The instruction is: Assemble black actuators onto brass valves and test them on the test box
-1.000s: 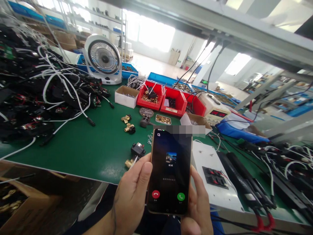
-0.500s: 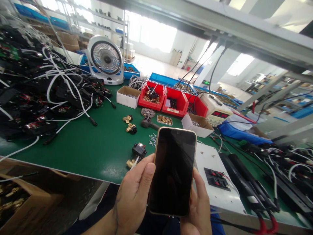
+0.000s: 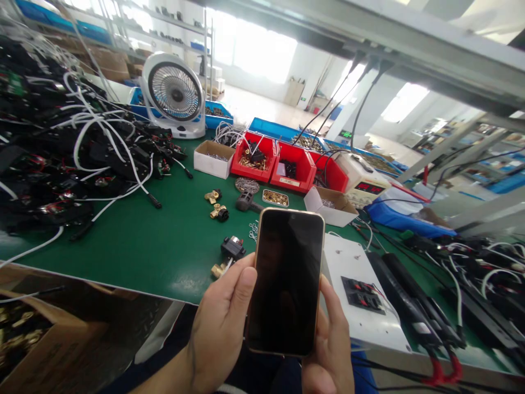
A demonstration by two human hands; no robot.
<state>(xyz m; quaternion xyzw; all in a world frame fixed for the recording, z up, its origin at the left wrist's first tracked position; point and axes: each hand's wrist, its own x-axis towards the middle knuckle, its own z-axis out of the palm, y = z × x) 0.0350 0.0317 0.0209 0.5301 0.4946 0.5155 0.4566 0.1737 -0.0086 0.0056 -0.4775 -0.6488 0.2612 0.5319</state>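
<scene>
A gold-edged phone with a dark screen is held upright in front of me, over the near edge of the green bench. My left hand grips its left side, thumb lying along the edge. My right hand cradles its right side and bottom from below. Just beyond the phone, on the bench, lie a black and brass valve part and two more brass fittings.
A heap of black units with white cables fills the left. A white fan stands behind. Red bins and white boxes of small parts sit mid-bench. A white plate, black tubes and a meter lie right. Cardboard box below left.
One second ago the phone screen showed an incoming call with red and green buttons; it went dark and stays dark. Both hands keep the same hold.
</scene>
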